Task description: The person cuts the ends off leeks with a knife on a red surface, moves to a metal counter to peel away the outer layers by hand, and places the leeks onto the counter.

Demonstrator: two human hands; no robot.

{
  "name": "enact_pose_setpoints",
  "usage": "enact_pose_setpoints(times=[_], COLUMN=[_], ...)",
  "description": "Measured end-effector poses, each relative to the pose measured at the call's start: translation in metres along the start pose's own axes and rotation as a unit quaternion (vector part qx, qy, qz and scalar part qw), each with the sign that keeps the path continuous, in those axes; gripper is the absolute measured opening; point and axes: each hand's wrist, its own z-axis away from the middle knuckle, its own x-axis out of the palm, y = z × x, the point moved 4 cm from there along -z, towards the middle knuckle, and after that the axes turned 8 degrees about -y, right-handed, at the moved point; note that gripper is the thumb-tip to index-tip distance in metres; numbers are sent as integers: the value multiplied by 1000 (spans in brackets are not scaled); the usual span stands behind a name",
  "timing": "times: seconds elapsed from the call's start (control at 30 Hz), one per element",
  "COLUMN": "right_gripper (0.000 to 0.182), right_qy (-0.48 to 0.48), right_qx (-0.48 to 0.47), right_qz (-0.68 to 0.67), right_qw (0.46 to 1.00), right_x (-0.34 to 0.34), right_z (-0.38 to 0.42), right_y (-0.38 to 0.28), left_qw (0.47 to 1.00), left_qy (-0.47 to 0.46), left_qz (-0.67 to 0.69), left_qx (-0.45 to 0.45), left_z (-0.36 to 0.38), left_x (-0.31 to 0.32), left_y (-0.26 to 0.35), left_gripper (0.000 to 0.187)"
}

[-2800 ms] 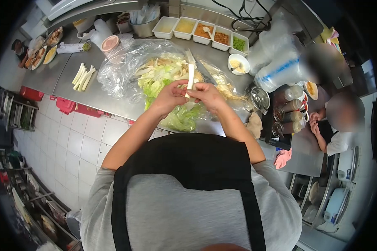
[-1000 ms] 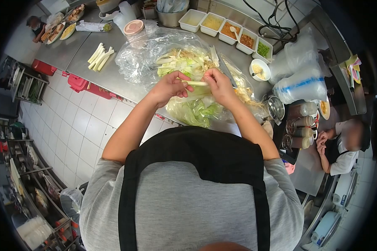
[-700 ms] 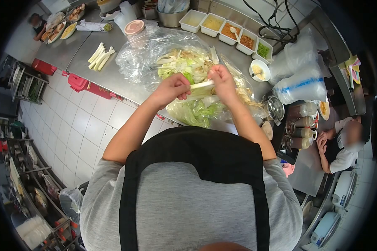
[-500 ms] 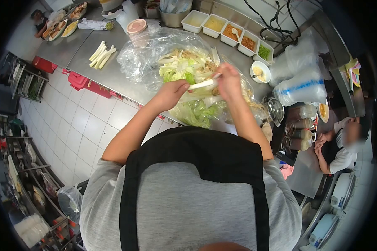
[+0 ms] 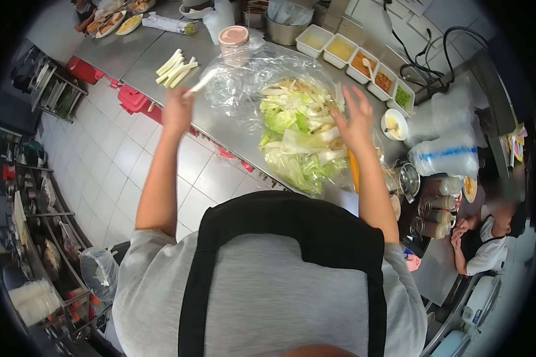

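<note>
My left hand is closed around a white leek stalk, held out over the counter's front edge. Just beyond it lies a small pile of trimmed pale leek stalks. My right hand has its fingers spread and holds nothing. It hovers at the right side of a heap of pale leaves and peelings, which rests on a clear plastic bag. Part of a yellow-orange strip shows beside my right forearm; its kind cannot be made out.
White tubs of chopped ingredients line the back, with a white bowl beside them. A lidded container stands behind the bag. To the right are a metal bowl, bottles and a co-worker.
My left hand has swung left with the leek stalk, toward the trimmed pile. My right hand has let go of the stalk and opened. The whole view has shifted slightly.
</note>
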Motion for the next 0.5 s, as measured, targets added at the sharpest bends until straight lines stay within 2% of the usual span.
enact_pose_setpoints(times=[0.07, 0.1, 0.2, 0.33, 0.37, 0.4, 0.43, 0.47, 0.5], right_gripper=[54, 54, 51, 50, 51, 53, 52, 51, 51], right_qy=[20, 29, 41, 77, 70, 72, 85, 97, 52], right_qx=[15, 32, 105, 229, 274, 280, 273, 266, 278], right_qz=[-3, -2, 45, 99, 114, 156, 192, 227, 232], right_qw=[1000, 999, 993, 965, 952, 945, 939, 932, 930], right_x=[-12, -18, -30, -39, -41, -42, -39, -31, -16], right_z=[23, 38, 92, 177, 193, 206, 215, 224, 235], right_y=[5, 12, 46, 78, 76, 70, 66, 64, 70], left_qw=[992, 986, 976, 959, 951, 941, 953, 961, 963], left_qy=[20, 10, 14, -56, 2, 60, 95, 143, 190], left_qz=[-95, -106, -140, -258, -289, -313, -283, -237, -189], left_qx=[-80, -126, -168, -106, -114, -118, -55, -24, 0], left_z=[-31, -42, -91, -186, -192, -190, -206, -195, -175], left_x=[-12, -18, -20, 4, 7, 9, 16, 19, 8], left_y=[-79, -99, -136, -193, -178, -159, -154, -111, -59], left_gripper=[26, 27, 28, 39, 47, 57, 69, 66, 63])
